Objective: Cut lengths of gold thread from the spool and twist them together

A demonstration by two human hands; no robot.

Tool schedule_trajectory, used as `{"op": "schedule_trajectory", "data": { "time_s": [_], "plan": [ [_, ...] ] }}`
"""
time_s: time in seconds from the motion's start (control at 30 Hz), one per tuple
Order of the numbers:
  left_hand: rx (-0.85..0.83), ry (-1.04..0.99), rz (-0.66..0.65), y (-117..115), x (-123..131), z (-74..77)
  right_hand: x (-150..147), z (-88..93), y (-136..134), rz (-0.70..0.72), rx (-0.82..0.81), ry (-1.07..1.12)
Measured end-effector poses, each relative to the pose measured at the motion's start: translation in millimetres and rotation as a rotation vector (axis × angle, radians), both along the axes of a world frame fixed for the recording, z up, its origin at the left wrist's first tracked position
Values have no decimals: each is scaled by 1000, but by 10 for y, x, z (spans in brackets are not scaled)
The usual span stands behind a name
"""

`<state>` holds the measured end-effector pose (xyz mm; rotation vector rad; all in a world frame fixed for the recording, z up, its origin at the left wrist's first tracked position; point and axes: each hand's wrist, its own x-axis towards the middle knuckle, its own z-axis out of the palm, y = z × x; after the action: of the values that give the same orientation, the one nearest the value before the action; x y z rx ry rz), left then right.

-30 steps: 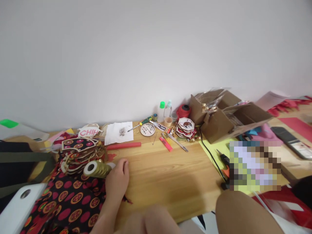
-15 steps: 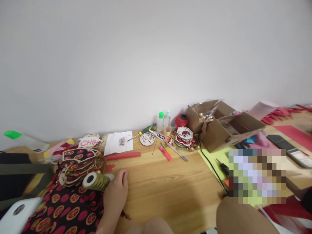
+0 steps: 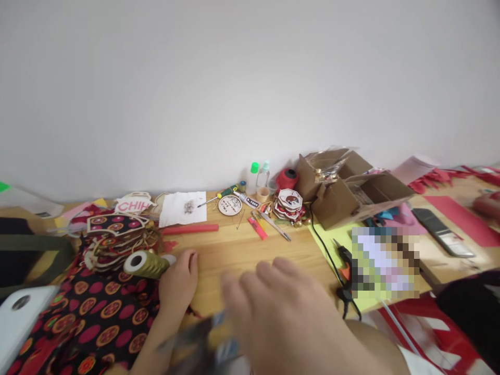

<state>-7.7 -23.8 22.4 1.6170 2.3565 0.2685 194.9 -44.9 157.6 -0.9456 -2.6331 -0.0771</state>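
Observation:
My left hand (image 3: 177,284) lies flat on the wooden table (image 3: 250,260) at the edge of a black cloth with red and orange dots (image 3: 97,317). Its fingers are stretched out and hold nothing. Its thumb side is right beside a spool of gold thread (image 3: 144,264) that lies on its side. My right hand (image 3: 285,317) is raised close to the camera and blurred by motion. A smeared grey and blue thing (image 3: 203,338) shows at its lower left; I cannot tell whether the hand holds it.
Stacked wooden cut-outs (image 3: 117,234) sit behind the spool. A red stick (image 3: 190,228), white cloth (image 3: 183,207), bottles (image 3: 253,176), round plaques (image 3: 288,203) and open cardboard boxes (image 3: 351,192) line the wall. A glue gun with black cord (image 3: 342,260) lies on yellow-green paper.
My right hand has come up into view from below, in front of the camera, blurred. The view has shifted slightly. My left hand stays by the spool.

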Motion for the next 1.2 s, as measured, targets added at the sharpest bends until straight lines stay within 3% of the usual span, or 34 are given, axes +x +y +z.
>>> {"op": "schedule_trajectory", "data": {
  "time_s": [0.07, 0.17, 0.27, 0.37, 0.47, 0.6, 0.8, 0.93, 1.2],
  "plan": [
    [-33, -11, 9, 3, 15, 34, 85, -177, 244, -81, 46, 31],
    [-61, 11, 35, 12, 52, 84, 369, -806, 376, -260, -11, 135],
    [-59, 48, 32, 24, 76, 108, 723, -1417, 314, -383, -33, 250],
    [-61, 57, 38, 26, 75, 110, 945, -1673, 220, -513, -59, 297],
    [-61, 56, 41, 24, 69, 111, 951, -1657, 178, -612, -85, 275],
    [-62, 81, 60, 35, 74, 118, 822, -1570, 199, -582, -192, 119],
    [-25, 65, 44, 30, 60, 115, 710, -1490, 252, -690, -231, -135],
    [-6, -48, 14, 25, -10, 116, 655, -1467, 277, -734, -224, -198],
    [-51, -289, -51, 31, -80, 198, 697, -1510, 284, -685, -151, -185]
  ]
}}
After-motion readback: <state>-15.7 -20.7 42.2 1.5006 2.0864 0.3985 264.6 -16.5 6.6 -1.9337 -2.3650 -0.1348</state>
